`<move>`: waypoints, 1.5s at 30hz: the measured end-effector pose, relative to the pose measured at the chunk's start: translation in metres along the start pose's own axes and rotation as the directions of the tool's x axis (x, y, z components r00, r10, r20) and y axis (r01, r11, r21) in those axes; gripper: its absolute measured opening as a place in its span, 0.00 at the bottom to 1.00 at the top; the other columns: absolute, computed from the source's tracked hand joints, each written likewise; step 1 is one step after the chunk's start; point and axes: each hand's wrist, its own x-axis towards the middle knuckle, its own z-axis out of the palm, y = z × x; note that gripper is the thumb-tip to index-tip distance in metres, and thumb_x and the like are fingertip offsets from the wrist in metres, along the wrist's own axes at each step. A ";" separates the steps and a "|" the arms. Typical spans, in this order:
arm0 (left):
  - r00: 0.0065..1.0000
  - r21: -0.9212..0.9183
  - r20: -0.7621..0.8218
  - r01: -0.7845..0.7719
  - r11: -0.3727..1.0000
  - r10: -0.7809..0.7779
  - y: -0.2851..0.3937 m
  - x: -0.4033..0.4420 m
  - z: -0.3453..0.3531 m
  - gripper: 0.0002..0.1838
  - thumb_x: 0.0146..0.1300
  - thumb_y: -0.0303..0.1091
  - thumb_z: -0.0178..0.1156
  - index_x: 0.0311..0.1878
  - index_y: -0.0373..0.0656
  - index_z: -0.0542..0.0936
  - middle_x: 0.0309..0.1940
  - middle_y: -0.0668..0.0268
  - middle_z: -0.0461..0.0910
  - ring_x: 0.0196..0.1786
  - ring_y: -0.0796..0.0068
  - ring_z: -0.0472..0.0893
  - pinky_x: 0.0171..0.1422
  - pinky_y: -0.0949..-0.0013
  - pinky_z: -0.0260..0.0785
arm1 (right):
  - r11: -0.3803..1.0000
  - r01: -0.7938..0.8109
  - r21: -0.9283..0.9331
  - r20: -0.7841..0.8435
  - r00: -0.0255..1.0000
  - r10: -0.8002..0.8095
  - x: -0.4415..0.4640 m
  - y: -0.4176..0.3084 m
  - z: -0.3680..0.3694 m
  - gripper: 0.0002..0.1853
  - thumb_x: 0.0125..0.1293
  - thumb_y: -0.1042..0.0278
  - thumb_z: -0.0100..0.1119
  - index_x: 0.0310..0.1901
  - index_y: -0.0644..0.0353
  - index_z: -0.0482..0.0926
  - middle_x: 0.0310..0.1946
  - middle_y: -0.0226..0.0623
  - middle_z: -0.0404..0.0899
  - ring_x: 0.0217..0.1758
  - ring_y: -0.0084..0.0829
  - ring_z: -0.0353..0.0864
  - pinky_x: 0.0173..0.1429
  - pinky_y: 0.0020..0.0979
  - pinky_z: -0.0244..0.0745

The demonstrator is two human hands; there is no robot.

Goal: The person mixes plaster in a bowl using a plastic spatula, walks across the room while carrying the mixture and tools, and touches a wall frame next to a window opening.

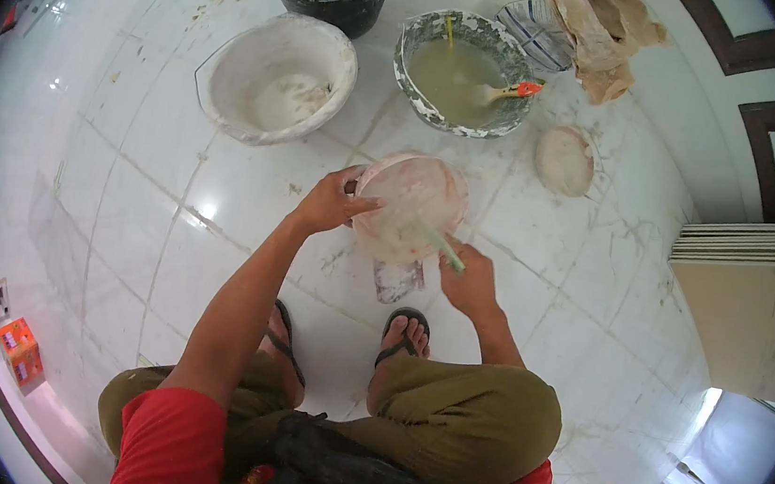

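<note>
A small pinkish bowl (393, 175), smeared with whitish paste, is in front of my feet. My left hand (330, 203) is closed on its left rim, thumb over the edge. In my right hand (470, 281) is a green-handled tool (451, 252) that reaches into the bowl; its working end is blurred, so its kind is unclear. Just below the bowl lies a flat, paste-stained rectangular piece (398, 283) on the floor.
Beyond the bowl stand a white-crusted basin (225, 83), a dark bucket (359, 17) and a bucket of murky water (457, 70) with a brush (512, 91). A round paste-covered container (564, 160), crumpled paper sack (603, 28) and stacked panels (735, 307) are rightward. Tiles (521, 228) are dusty.
</note>
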 end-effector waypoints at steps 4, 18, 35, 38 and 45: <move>1.000 -0.047 0.015 0.002 0.999 -0.001 0.003 0.000 0.002 0.33 0.65 0.42 0.73 0.70 0.40 0.74 0.51 0.58 0.87 0.49 0.69 0.87 0.45 0.65 0.85 | 0.996 -0.091 -0.012 0.051 0.994 0.092 -0.004 0.003 -0.006 0.17 0.68 0.72 0.62 0.57 0.58 0.85 0.40 0.54 0.86 0.42 0.53 0.86 0.49 0.45 0.82; 1.000 -0.032 -0.010 -0.009 0.999 0.009 -0.001 0.001 0.002 0.33 0.65 0.42 0.74 0.70 0.40 0.75 0.48 0.60 0.87 0.43 0.73 0.86 0.41 0.67 0.82 | 0.999 -0.021 -0.047 0.072 0.997 0.024 0.005 -0.011 -0.012 0.14 0.67 0.73 0.62 0.53 0.62 0.85 0.40 0.52 0.87 0.41 0.52 0.86 0.47 0.45 0.82; 0.998 -0.019 -0.029 0.047 0.999 -0.047 0.009 -0.001 0.004 0.32 0.67 0.43 0.71 0.70 0.40 0.74 0.49 0.56 0.87 0.45 0.68 0.88 0.42 0.64 0.86 | 0.874 0.345 -0.342 0.219 0.934 -0.283 0.009 -0.022 0.005 0.27 0.58 0.74 0.62 0.62 0.50 0.81 0.59 0.27 0.84 0.62 0.37 0.79 0.61 0.43 0.81; 1.000 -0.075 -0.021 0.021 0.997 -0.022 0.005 -0.002 0.002 0.32 0.67 0.43 0.72 0.70 0.40 0.74 0.50 0.56 0.87 0.46 0.68 0.88 0.42 0.64 0.86 | 0.899 0.337 -0.279 0.343 0.910 -0.234 0.007 -0.020 0.004 0.29 0.57 0.74 0.63 0.63 0.49 0.81 0.59 0.27 0.84 0.63 0.36 0.79 0.61 0.42 0.81; 0.999 -0.043 -0.021 0.025 0.999 -0.026 0.002 0.001 0.002 0.34 0.67 0.43 0.72 0.71 0.38 0.73 0.52 0.56 0.87 0.48 0.68 0.88 0.42 0.64 0.86 | 0.937 0.282 -0.207 0.223 0.946 -0.235 0.005 -0.024 -0.001 0.31 0.54 0.80 0.63 0.62 0.49 0.83 0.56 0.25 0.86 0.59 0.36 0.81 0.55 0.40 0.83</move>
